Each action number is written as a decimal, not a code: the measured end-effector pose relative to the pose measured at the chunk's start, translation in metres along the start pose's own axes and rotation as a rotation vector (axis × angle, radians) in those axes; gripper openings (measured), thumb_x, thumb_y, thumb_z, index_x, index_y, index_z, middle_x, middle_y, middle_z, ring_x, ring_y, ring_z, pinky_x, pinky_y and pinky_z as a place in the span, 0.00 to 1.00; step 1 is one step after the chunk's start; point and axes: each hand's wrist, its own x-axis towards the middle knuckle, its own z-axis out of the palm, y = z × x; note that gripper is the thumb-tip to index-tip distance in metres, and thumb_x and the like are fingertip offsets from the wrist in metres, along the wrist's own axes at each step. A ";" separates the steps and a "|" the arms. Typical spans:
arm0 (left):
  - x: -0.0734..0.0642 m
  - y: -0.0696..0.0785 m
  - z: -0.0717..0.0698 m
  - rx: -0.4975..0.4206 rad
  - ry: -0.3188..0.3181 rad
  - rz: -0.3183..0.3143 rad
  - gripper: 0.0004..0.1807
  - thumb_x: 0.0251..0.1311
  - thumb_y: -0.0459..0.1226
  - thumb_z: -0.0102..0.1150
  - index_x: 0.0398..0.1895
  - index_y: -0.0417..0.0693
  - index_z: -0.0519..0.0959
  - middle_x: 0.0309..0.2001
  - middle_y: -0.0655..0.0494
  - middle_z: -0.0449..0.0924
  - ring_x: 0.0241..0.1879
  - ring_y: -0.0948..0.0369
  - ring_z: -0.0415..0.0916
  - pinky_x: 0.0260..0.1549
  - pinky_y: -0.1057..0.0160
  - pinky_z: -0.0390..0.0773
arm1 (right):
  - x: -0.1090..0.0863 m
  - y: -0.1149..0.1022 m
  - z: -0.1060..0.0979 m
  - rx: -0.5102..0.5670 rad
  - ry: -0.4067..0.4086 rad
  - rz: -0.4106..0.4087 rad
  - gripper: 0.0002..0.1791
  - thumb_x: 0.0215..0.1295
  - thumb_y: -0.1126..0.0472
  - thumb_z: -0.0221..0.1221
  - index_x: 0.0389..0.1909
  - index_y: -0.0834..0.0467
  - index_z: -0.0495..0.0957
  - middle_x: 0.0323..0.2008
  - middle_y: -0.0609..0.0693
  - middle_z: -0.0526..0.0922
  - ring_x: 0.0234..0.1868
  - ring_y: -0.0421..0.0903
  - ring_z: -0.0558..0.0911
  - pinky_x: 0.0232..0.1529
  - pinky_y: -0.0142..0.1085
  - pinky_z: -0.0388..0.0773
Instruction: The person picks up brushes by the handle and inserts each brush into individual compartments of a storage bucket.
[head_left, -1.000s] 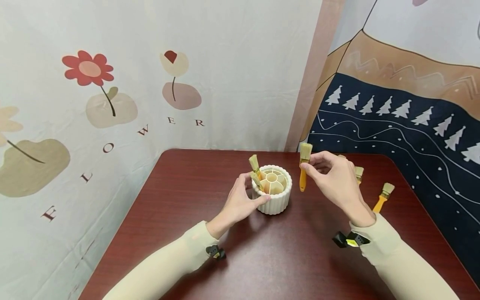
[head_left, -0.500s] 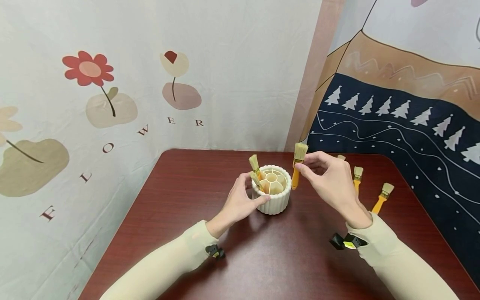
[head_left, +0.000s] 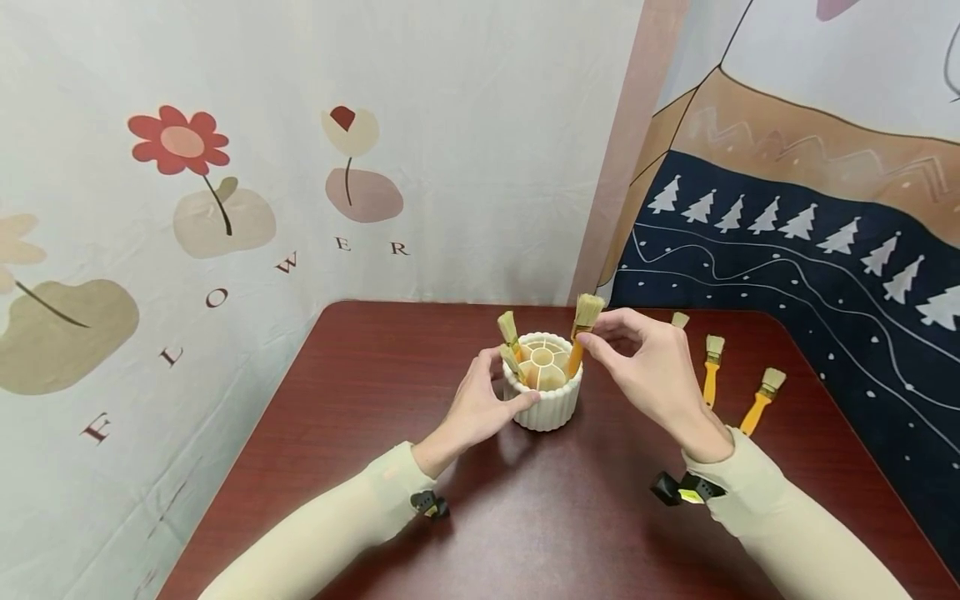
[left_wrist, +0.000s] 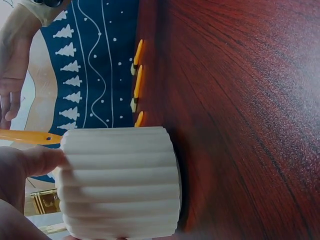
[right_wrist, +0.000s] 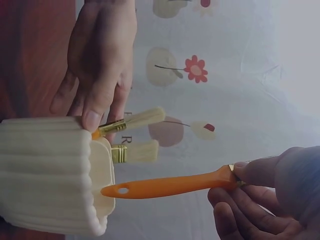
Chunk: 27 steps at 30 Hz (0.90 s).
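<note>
A round white ribbed holder (head_left: pixel 551 410), divided into compartments, stands upright on the table. My left hand (head_left: pixel 480 402) grips it from the left, thumb on the near rim and fingers round the far side. Two flat paint brushes stand bristles up in its left compartments; one leans at the back (head_left: pixel 507 324), the other is close to my left thumb. My right hand (head_left: pixel 647 354) pinches a third paint brush (right_wrist: pixel 170 187) by the metal band below its bristles. Its orange handle points down, and the holed end is at the holder's mouth on the right side.
Three more paint brushes lie on the right of the dark red table (head_left: pixel 360 383): one at the back (head_left: pixel 679 320), one in the middle (head_left: pixel 713 360) and one nearer (head_left: pixel 765 396). Printed cloth walls (head_left: pixel 480 167) stand behind the table.
My right hand has moved left with its paint brush, from beside the holder to over its right rim, and the brush has tilted. My left hand stays on the holder.
</note>
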 end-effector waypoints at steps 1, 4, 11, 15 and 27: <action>0.000 0.000 0.000 -0.003 0.000 0.002 0.44 0.65 0.41 0.86 0.79 0.40 0.72 0.71 0.38 0.81 0.73 0.41 0.85 0.77 0.38 0.85 | 0.000 0.000 0.001 0.002 -0.001 -0.004 0.10 0.75 0.58 0.80 0.53 0.53 0.94 0.44 0.50 0.99 0.39 0.46 0.93 0.42 0.17 0.85; 0.000 -0.001 0.000 -0.006 -0.001 0.003 0.44 0.65 0.42 0.86 0.79 0.40 0.72 0.71 0.38 0.82 0.73 0.41 0.85 0.77 0.38 0.85 | -0.001 0.001 0.004 0.009 0.003 -0.019 0.09 0.75 0.59 0.80 0.52 0.52 0.95 0.44 0.49 0.99 0.39 0.44 0.93 0.42 0.18 0.85; 0.001 -0.001 0.000 -0.013 -0.006 -0.004 0.44 0.66 0.41 0.86 0.79 0.41 0.71 0.71 0.39 0.81 0.72 0.40 0.86 0.76 0.37 0.86 | -0.003 0.002 0.010 0.009 0.010 -0.070 0.08 0.74 0.61 0.80 0.51 0.53 0.95 0.43 0.49 0.99 0.39 0.43 0.92 0.43 0.16 0.84; 0.001 -0.002 0.000 -0.019 -0.008 -0.001 0.44 0.67 0.41 0.85 0.80 0.40 0.71 0.72 0.38 0.81 0.73 0.41 0.86 0.76 0.37 0.86 | -0.005 0.002 0.013 0.017 -0.005 -0.076 0.09 0.75 0.61 0.80 0.52 0.53 0.95 0.44 0.50 0.99 0.39 0.45 0.93 0.45 0.16 0.84; 0.000 -0.002 -0.001 -0.024 -0.013 -0.005 0.44 0.67 0.41 0.85 0.80 0.41 0.71 0.73 0.38 0.81 0.74 0.38 0.85 0.77 0.36 0.85 | -0.010 0.009 0.024 0.006 -0.048 -0.069 0.10 0.72 0.63 0.81 0.51 0.52 0.94 0.43 0.48 0.98 0.40 0.44 0.95 0.47 0.22 0.88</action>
